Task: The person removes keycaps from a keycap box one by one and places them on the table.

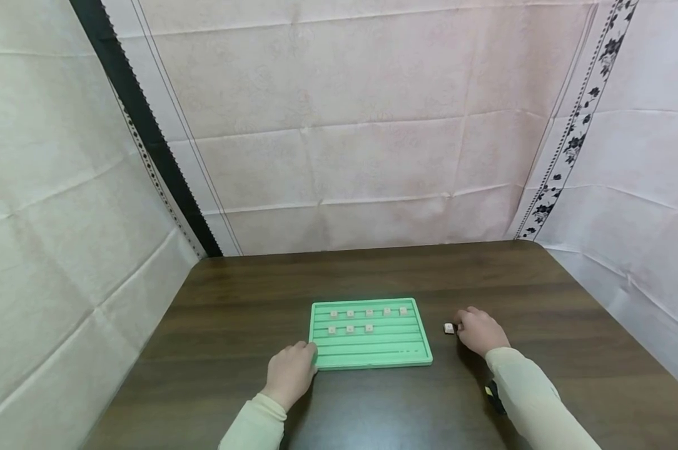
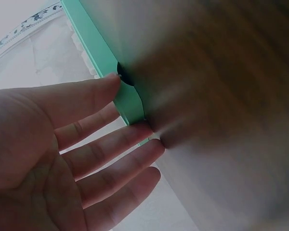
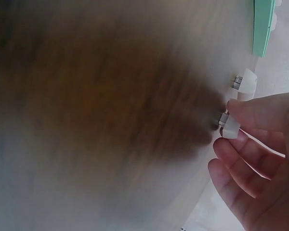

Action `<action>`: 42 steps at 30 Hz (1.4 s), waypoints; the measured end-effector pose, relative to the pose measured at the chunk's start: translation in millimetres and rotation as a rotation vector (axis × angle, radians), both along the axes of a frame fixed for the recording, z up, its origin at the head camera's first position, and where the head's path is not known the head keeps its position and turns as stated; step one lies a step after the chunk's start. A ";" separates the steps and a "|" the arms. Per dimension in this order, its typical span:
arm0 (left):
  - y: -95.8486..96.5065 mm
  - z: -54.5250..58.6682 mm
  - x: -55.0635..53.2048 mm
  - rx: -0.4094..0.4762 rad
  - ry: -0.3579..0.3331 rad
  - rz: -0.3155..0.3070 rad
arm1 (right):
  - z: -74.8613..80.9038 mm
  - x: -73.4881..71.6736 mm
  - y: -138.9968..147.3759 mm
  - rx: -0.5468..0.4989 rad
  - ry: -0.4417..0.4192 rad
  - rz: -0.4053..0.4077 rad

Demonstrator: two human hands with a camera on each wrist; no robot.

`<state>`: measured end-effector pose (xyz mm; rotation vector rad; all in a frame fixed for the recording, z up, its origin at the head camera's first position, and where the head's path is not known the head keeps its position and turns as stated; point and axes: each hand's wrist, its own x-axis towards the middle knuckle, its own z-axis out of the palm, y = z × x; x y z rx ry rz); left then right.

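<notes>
So, starting way out past the left hand (image 1: 290, 376), there's white cloth (image 1: 35, 187) hanging with a black strip (image 1: 147, 128) slanting down it. The left hand is at the near left corner of a green board (image 1: 369, 362), thumb on one side of the corner and the fingertips round it, so it's holding that corner lightly; the last couple of fingers are spread and pretty loose. The board lies flat on the brown table (image 1: 243, 300), between the two hands but closer to the left one.

On it are little white cubes (image 1: 369, 312), five in the far row and three in the next row toward the person (some faint marks sit at the near right, too small to read). To the right of the board, just left of the right hand (image 1: 478, 331), a loose cube (image 1: 448, 328) sits on the table. The right hand itself is nearly closed, pinching another cube (image 3: 229, 128) between thumb and finger, right beside the loose one. A dark gadget (image 1: 493, 398) pokes out under that wrist, and beyond the right hand a flowery strip (image 1: 575, 137) runs down the cloth.
</notes>
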<state>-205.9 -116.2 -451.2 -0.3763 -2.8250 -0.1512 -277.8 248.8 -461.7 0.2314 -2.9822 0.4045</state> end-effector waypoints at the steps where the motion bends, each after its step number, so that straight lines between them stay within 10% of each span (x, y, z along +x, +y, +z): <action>1: -0.2 0.3 0.3 0.001 0.001 0.001 | 0.3 -0.1 -0.6 0.004 -0.001 0.000; 42: 0.7 3.9 0.4 -0.041 0.017 0.011 | 36.7 -9.4 -70.4 0.004 -0.012 0.074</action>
